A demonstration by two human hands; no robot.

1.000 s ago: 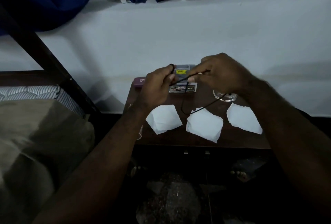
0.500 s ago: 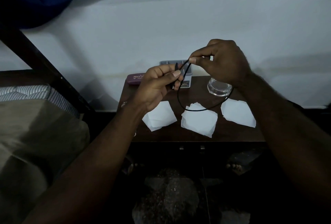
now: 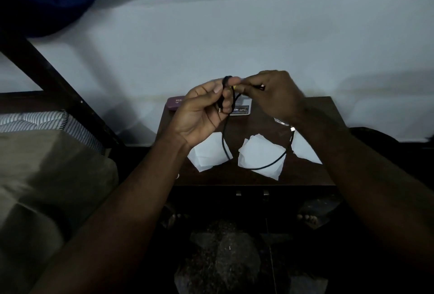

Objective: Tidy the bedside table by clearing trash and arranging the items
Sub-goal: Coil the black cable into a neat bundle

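Note:
A thin black cable (image 3: 270, 165) hangs in a loop above the dark wooden bedside table (image 3: 312, 176). My left hand (image 3: 202, 113) pinches several turns of it between thumb and fingers. My right hand (image 3: 277, 96) grips the cable just to the right, close to the left hand. Three white paper pieces lie on the table: one at the left (image 3: 206, 155), one in the middle (image 3: 256, 152), one at the right (image 3: 305, 150), partly under my right forearm. A small box marked OPEL (image 3: 243, 110) stands at the table's back, mostly hidden by my hands.
A purple case (image 3: 175, 103) lies at the table's back left corner. A glass dish (image 3: 281, 121) is mostly hidden behind my right wrist. A bed with a striped mattress (image 3: 35, 122) and a beige cover stands on the left. A white wall rises behind the table.
My hands have come closer together and the cable has gained another turn around my left fingers. The hanging loop is shorter and swings lower right.

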